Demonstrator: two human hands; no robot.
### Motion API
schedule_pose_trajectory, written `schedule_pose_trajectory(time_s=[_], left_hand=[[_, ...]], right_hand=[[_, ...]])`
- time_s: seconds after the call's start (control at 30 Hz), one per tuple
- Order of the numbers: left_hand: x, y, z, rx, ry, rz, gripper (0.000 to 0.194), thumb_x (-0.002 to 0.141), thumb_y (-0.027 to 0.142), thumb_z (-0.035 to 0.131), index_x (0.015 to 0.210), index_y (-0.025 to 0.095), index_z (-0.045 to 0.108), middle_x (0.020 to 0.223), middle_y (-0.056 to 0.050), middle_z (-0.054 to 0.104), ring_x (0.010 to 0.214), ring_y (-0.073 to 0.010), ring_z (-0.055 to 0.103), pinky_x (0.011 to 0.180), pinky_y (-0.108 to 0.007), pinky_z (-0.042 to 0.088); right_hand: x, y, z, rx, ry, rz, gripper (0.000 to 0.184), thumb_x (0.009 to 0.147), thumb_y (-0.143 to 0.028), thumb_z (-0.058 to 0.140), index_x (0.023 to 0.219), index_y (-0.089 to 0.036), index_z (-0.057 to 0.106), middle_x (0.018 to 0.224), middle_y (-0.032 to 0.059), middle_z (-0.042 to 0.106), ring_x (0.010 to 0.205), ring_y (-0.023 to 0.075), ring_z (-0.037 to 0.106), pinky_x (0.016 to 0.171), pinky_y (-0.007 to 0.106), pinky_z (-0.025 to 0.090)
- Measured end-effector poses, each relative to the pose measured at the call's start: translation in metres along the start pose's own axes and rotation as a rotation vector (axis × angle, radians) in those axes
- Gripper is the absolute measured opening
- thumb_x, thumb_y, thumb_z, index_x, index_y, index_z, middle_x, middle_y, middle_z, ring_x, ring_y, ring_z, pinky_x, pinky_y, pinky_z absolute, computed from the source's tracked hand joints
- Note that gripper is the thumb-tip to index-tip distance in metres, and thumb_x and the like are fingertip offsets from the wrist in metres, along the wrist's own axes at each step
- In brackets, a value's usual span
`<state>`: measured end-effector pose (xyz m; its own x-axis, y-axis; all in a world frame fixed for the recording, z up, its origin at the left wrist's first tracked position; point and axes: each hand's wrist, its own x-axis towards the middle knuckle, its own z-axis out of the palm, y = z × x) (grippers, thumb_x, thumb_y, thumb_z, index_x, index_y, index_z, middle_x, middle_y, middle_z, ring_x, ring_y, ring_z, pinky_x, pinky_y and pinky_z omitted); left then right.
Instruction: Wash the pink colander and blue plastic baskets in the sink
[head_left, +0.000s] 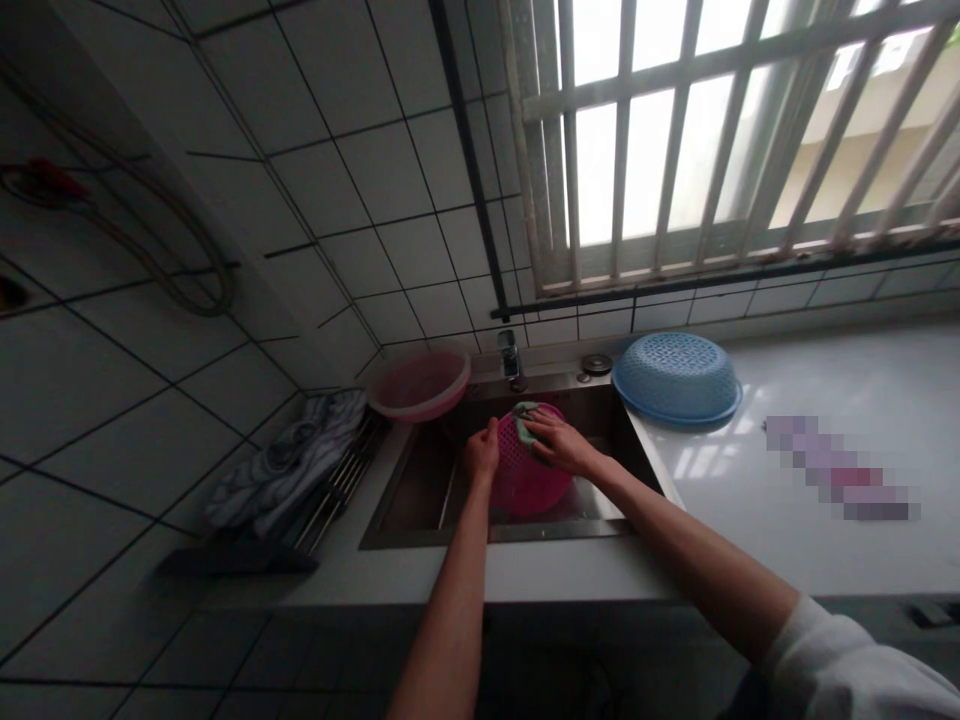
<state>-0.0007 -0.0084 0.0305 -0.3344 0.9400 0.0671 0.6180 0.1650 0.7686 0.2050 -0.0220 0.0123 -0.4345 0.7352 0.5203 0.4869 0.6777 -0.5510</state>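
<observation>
A bright pink perforated basket (534, 487) is held tilted inside the steel sink (420, 500). My left hand (482, 452) is closed on the basket's left rim, thumb up. With my right hand (559, 442) I press a pale green cloth (524, 424) against the basket's upper part. The fingers lie over the cloth, so part of it is hidden. Behind the basket stands the faucet (510, 358) at the sink's back edge.
A pale pink basin (420, 385) rests at the sink's back left corner. An upturned blue basket (676, 378) sits on the white counter (750, 540) to the right, near a blurred-out item (840, 468). Left of the sink lies a striped cloth (289, 465) by a metal rack (341, 485).
</observation>
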Motion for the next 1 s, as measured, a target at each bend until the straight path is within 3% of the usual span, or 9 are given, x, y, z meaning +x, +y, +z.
schedule_pose_trajectory(time_s=[0.13,0.37,0.43,0.5,0.63,0.7,0.8,0.9,1.0], left_hand=[[0.009,-0.008,0.007,-0.2,-0.058,-0.034,0.07,0.087,0.079,0.046,0.066,0.017,0.07,0.064,-0.007,0.066,0.067,-0.0205,0.059,0.061,-0.029,0.037],[0.003,-0.008,0.015,-0.438,-0.11,-0.042,0.086,0.058,0.103,0.052,0.062,0.017,0.061,0.059,0.0,0.053,0.058,-0.0132,0.045,0.054,-0.026,0.031],[0.003,-0.007,0.015,-0.439,-0.118,-0.024,0.088,0.056,0.103,0.052,0.064,0.016,0.063,0.058,0.001,0.053,0.059,-0.0131,0.044,0.055,-0.026,0.031],[0.004,-0.007,0.014,-0.407,-0.111,0.002,0.092,0.055,0.105,0.05,0.066,0.015,0.066,0.058,0.0,0.054,0.06,-0.0138,0.045,0.055,-0.026,0.033],[0.006,-0.009,0.011,-0.299,-0.077,0.044,0.095,0.059,0.105,0.044,0.067,0.014,0.07,0.06,-0.002,0.057,0.062,-0.0158,0.049,0.057,-0.027,0.035],[0.006,-0.011,0.009,-0.241,-0.029,0.018,0.092,0.066,0.102,0.041,0.068,0.015,0.07,0.059,-0.003,0.057,0.063,-0.0167,0.051,0.056,-0.026,0.033],[0.006,-0.012,0.004,-0.217,0.048,-0.025,0.087,0.074,0.098,0.04,0.064,0.016,0.067,0.059,-0.004,0.058,0.063,-0.0175,0.053,0.053,-0.026,0.031],[0.008,-0.016,0.002,-0.308,0.108,-0.092,0.086,0.074,0.098,0.041,0.062,0.017,0.064,0.06,-0.006,0.06,0.061,-0.0178,0.054,0.052,-0.027,0.031],[0.012,-0.022,0.001,-0.413,0.145,-0.156,0.087,0.07,0.1,0.045,0.063,0.016,0.065,0.063,-0.009,0.062,0.06,-0.0181,0.054,0.052,-0.028,0.034]], right_hand=[[0.004,-0.013,-0.001,-0.066,-0.059,-0.152,0.05,0.094,-0.028,0.07,0.144,-0.033,0.064,0.16,0.0047,0.05,0.154,0.0305,0.037,0.127,0.057,0.028],[0.003,0.019,-0.012,0.008,0.138,0.107,0.051,0.1,-0.028,0.056,0.151,-0.029,0.057,0.154,0.0069,0.057,0.148,0.0264,0.045,0.125,0.054,0.035],[0.002,0.01,-0.009,-0.041,0.123,0.094,0.054,0.097,-0.032,0.063,0.151,-0.028,0.057,0.157,0.0077,0.054,0.151,0.0302,0.041,0.126,0.058,0.032],[0.002,-0.008,-0.005,-0.092,0.052,-0.006,0.059,0.093,-0.037,0.071,0.15,-0.031,0.058,0.159,0.0058,0.052,0.153,0.0329,0.037,0.127,0.06,0.026],[0.005,-0.029,0.0,-0.098,-0.027,-0.126,0.057,0.09,-0.04,0.075,0.145,-0.034,0.062,0.158,0.0034,0.053,0.152,0.0326,0.038,0.129,0.059,0.021],[0.006,-0.02,-0.002,-0.044,0.035,-0.052,0.055,0.092,-0.041,0.072,0.146,-0.033,0.062,0.16,0.0038,0.051,0.151,0.0308,0.04,0.129,0.056,0.024],[0.004,0.015,-0.007,0.125,0.187,0.178,0.051,0.099,-0.044,0.058,0.148,-0.028,0.061,0.157,0.0065,0.053,0.148,0.0279,0.046,0.125,0.049,0.033],[0.0,0.048,-0.01,0.305,0.272,0.482,0.05,0.102,-0.05,0.045,0.138,-0.024,0.067,0.14,0.0092,0.068,0.132,0.0289,0.061,0.115,0.047,0.044],[-0.003,0.063,-0.002,0.437,0.303,0.653,0.054,0.102,-0.054,0.039,0.123,-0.019,0.074,0.123,0.0105,0.075,0.117,0.0284,0.067,0.107,0.044,0.049]])
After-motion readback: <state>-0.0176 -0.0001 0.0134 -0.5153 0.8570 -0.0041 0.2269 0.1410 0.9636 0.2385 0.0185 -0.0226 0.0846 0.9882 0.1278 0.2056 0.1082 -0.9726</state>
